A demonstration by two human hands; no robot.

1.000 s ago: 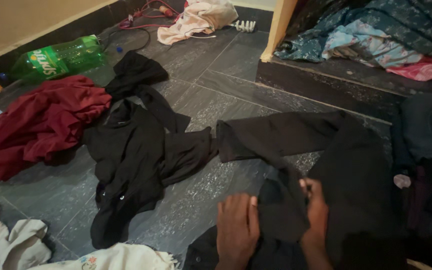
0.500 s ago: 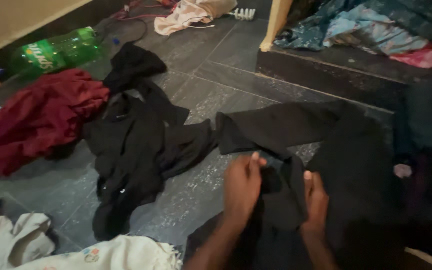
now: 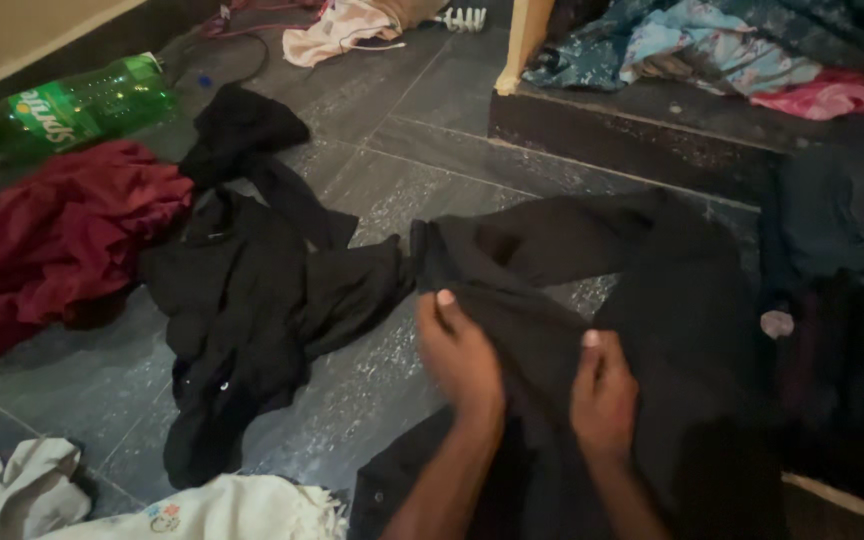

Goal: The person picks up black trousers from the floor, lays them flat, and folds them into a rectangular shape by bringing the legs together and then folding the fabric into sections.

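Head view. Both hands grip one black garment (image 3: 592,260) spread on the tiled floor (image 3: 422,130). The left hand (image 3: 459,352) has its fingers curled, thumb (image 3: 442,303) pressed down, pinching a fold of the cloth at its edge. The right hand (image 3: 602,392) is likewise closed on a ridge of the same cloth, thumb (image 3: 590,345) on top; the fingertips beneath are hidden by the fabric, so how far they wrap cannot be told.

The garment lies under and ahead of the fingers. Its long axis runs across the view, from a bunched end just beyond and left of the left thumb to a broad dark mass right of the right hand. The left hand is nearer the bunched end; the right hand is nearer the bulk.

Outward from the fingers:
- Left, just beside the bunched end: a second black garment (image 3: 252,300), crumpled, one.
- Farther left: one maroon cloth (image 3: 62,240), touching it.
- Beyond that, near the wall: one green bottle (image 3: 82,105) on its side.
- Near left, below: pale cloths (image 3: 202,510), at least two.
- Far ahead: one pink cloth (image 3: 337,30).
- Ahead right, on a dark step (image 3: 632,140): patterned blue fabric (image 3: 692,50) and one bright pink piece (image 3: 832,98).
- Right: a dark pile (image 3: 842,280), count unclear.
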